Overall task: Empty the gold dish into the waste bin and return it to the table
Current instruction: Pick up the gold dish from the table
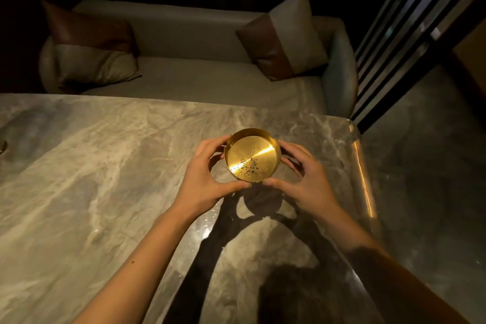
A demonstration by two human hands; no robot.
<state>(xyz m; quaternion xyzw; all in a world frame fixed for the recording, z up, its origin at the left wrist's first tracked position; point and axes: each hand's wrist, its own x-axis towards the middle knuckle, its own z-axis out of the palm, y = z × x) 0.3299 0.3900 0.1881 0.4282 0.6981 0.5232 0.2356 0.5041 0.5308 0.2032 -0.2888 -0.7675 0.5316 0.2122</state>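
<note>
Dim room, marble table (105, 166). Gold dish (252, 155) lifted just above the table near its right edge, tilted toward the camera, dark crumbs (249, 164) inside. Left hand (207, 176) and right hand (302, 176) both curled on the dish rim. Sofa (184, 42) beyond the table, with cushions.

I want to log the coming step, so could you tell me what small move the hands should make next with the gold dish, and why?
Probably carry it level off the table toward a bin. The left hand and right hand both cup the gold dish, its shadow suggests it is raised above the marble table, and dark crumbs remain inside. No bin is in view.
</note>
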